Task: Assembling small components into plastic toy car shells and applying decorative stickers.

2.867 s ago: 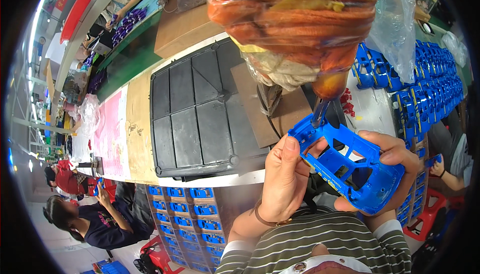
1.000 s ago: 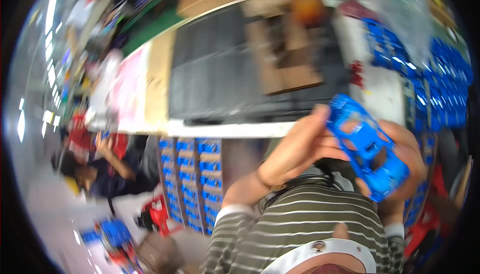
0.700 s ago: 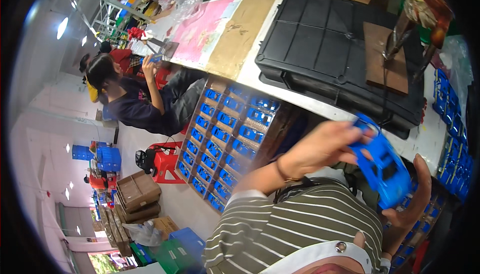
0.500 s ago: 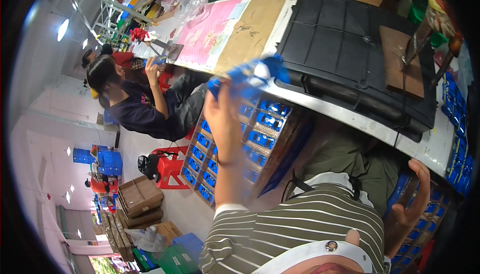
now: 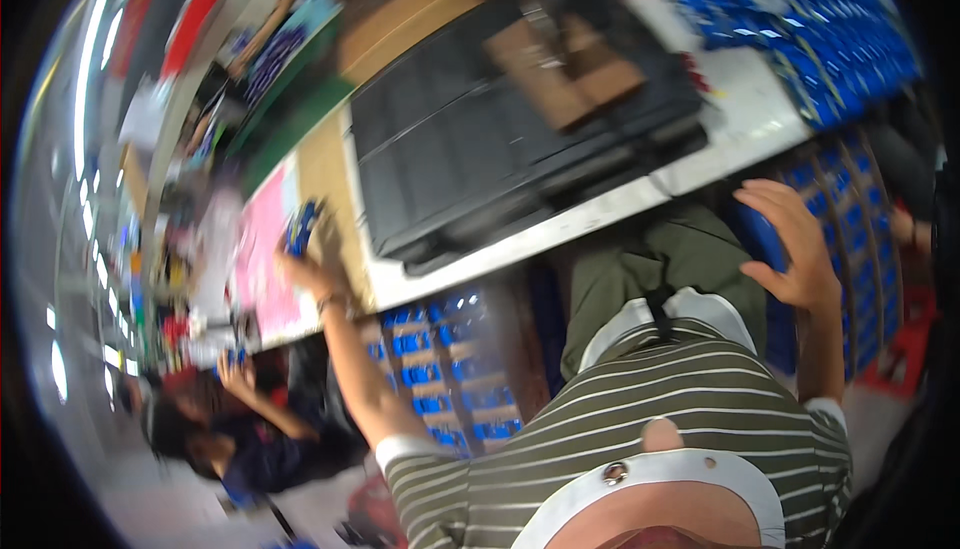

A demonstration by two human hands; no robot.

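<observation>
My left hand reaches out over the left part of the table, closed around a shiny blue plastic part with dark areas. Motion blurs the part, and I cannot tell whether it touches the pink and tan sheets under it. My right hand hangs near the table's front edge on the right, fingers stretched and thumb apart, with nothing in it. Trays of similar blue parts stand behind that hand, lower than the tabletop.
A black plastic crate sits on the white table, with a brown board on it. Many blue parts lie at the far right. More blue-filled trays stand below the front edge. A co-worker sits at the left.
The view has swung to the right. My left hand has carried the blue part from in front of the table to over its sheets. My right hand stays open.
</observation>
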